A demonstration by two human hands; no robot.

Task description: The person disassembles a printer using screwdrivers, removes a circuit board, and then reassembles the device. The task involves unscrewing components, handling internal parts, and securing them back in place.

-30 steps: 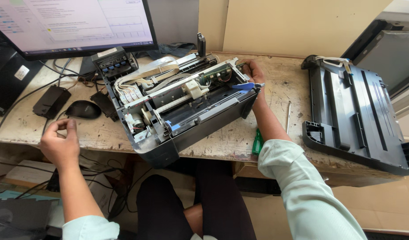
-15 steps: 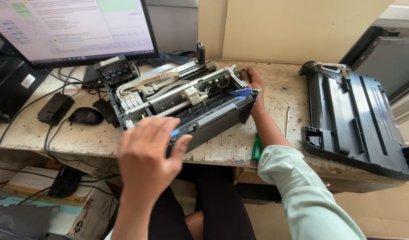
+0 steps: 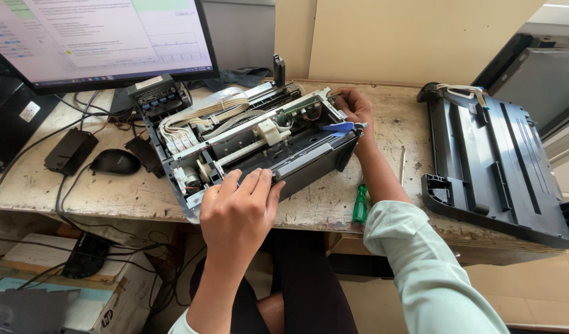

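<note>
The opened printer [image 3: 253, 139], its cover off, sits tilted on the worn desk [image 3: 62, 185] below a monitor [image 3: 99, 37], with the removed black cover panel [image 3: 494, 161] lying well apart to the right. The left hand [image 3: 238, 213] clasps the printer's near front edge, fingers curled over it; the right hand [image 3: 355, 105] pinches something at the far right corner, though what exactly cannot be told. Tilted so, the chassis could slip and strain the exposed ribbon cables [image 3: 204, 111]. A green screwdriver [image 3: 360, 203] lies at the desk edge beside the right forearm, and a mouse [image 3: 114, 162] and tangled cords crowd the left.
</note>
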